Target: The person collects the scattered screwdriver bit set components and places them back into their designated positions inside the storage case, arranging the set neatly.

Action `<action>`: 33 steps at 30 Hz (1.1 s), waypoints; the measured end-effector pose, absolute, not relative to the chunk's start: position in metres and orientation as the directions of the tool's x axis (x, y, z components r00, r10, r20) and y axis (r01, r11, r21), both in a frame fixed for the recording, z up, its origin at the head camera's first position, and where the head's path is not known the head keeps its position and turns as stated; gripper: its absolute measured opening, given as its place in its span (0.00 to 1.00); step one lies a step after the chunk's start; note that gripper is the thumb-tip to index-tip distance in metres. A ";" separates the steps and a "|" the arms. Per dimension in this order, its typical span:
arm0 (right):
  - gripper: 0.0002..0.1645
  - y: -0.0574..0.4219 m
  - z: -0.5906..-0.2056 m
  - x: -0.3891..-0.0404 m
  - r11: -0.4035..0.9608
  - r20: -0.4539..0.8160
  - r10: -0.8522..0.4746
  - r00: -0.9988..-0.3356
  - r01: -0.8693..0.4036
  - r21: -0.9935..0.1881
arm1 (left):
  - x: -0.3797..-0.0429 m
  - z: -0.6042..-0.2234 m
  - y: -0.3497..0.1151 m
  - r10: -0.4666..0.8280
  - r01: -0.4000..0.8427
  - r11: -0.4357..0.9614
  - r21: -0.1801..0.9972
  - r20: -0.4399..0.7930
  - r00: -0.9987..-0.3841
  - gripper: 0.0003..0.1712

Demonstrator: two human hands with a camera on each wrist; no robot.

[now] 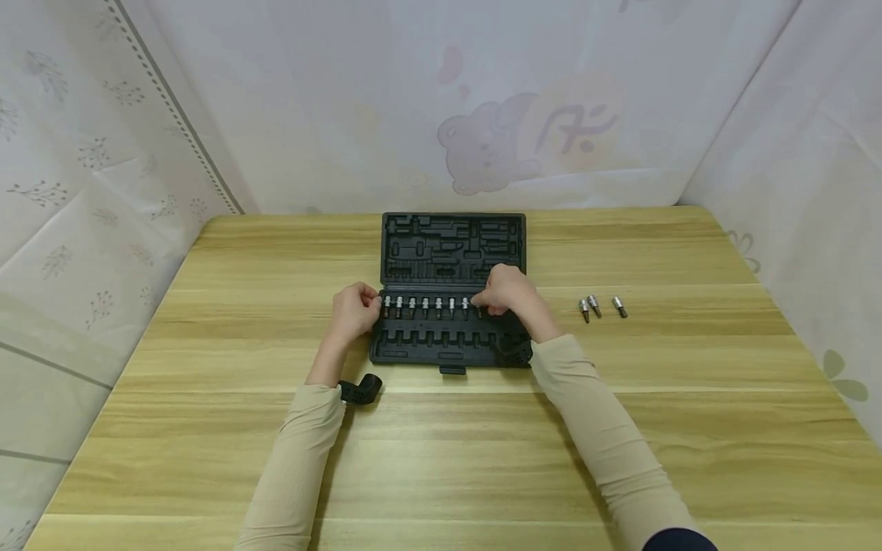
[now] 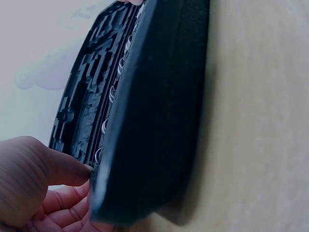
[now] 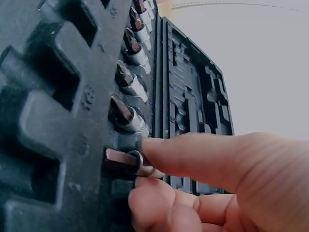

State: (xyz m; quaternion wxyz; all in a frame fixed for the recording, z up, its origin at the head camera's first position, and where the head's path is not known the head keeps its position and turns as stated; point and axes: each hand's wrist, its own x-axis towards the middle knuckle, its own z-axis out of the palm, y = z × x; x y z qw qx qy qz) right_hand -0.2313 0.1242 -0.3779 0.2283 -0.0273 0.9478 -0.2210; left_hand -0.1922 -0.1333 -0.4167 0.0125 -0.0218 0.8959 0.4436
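Observation:
An open black tool case [image 1: 420, 354] lies on the table, with a row of silver bit sockets [image 1: 426, 304] in its near half. My left hand [image 1: 354, 310] grips the case's left edge; in the left wrist view the thumb [image 2: 70, 168] is on the rim and the fingers curl below. At the right end of the row, my right hand [image 1: 507, 289] pinches a bit socket [image 3: 123, 158] between thumb and fingertips. Its bit lies at a slot of the case, but whether it is fully seated I cannot tell.
Three loose bit sockets lie right of the case: one [image 1: 584, 310] close beside another [image 1: 595, 305], and a third [image 1: 619, 306] farther right. The raised lid [image 1: 455, 268] has moulded recesses. A patterned cloth [image 1: 344, 115] hangs behind the wooden table [image 1: 441, 459].

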 end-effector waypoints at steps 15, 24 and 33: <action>0.18 0.132 -0.377 -0.239 0.817 -0.509 -0.155 -0.847 0.180 -0.548 | -0.192 -0.417 -0.133 -0.034 -0.066 0.610 0.789 -0.057 -0.998 0.06; 0.17 0.126 -0.375 -0.253 0.939 -0.589 -0.124 -0.799 0.096 -0.329 | -0.193 -0.419 -0.133 -0.033 -0.058 0.607 0.793 -0.048 -0.998 0.06; 0.33 0.119 -0.370 -0.266 0.934 -0.694 -0.102 -0.712 0.171 -0.313 | -0.194 -0.418 -0.134 -0.034 -0.057 0.606 0.794 -0.046 -0.998 0.06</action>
